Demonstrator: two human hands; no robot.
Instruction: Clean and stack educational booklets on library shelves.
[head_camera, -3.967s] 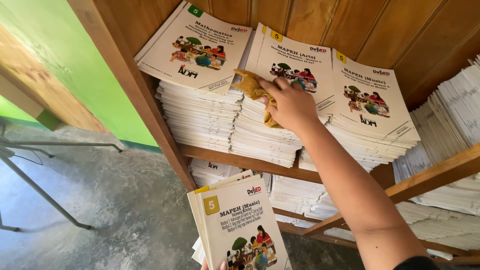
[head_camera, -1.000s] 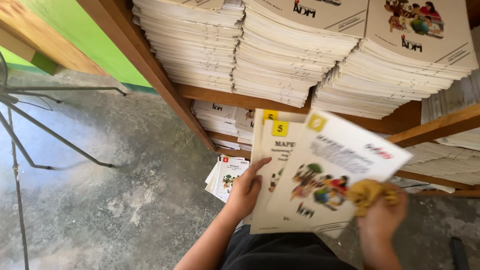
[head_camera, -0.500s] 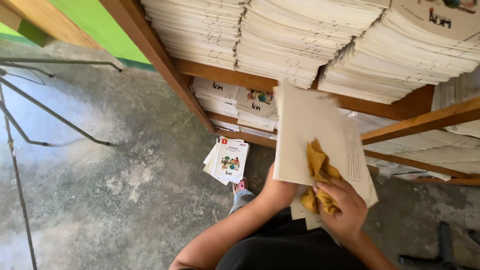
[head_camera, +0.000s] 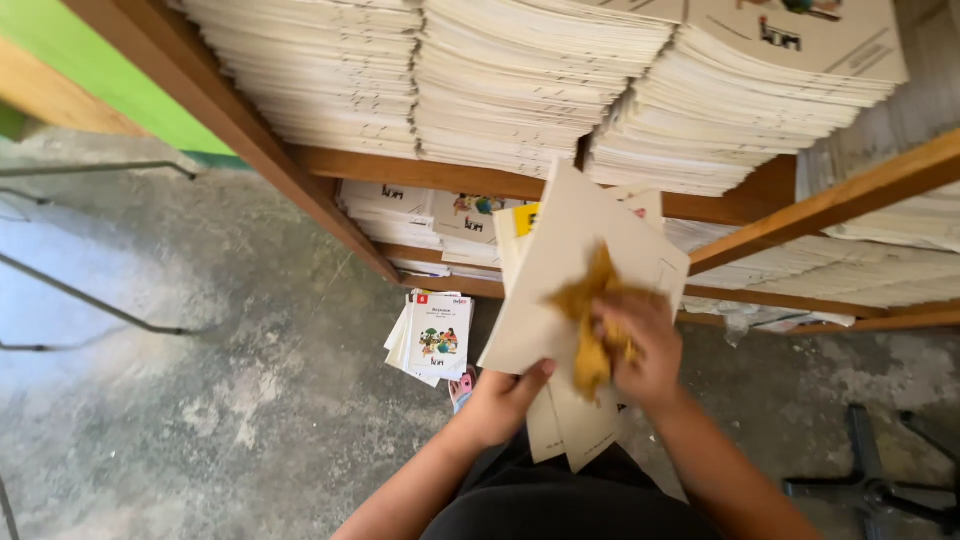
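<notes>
Near the wooden shelves (head_camera: 300, 170), a person holds a few thin booklets (head_camera: 560, 300) and rubs a yellow cloth (head_camera: 592, 330) on the top one.

Left hand (head_camera: 500, 405) grips the booklets' lower edge, thumb over the plain cover; right hand (head_camera: 640, 350) is closed on the bunched cloth, pressing it on the cover. The booklets look light, floppy and easily creased, best held along an edge or spine. More booklets (head_camera: 432, 335) lie on the concrete floor (head_camera: 200, 420) at left.
</notes>
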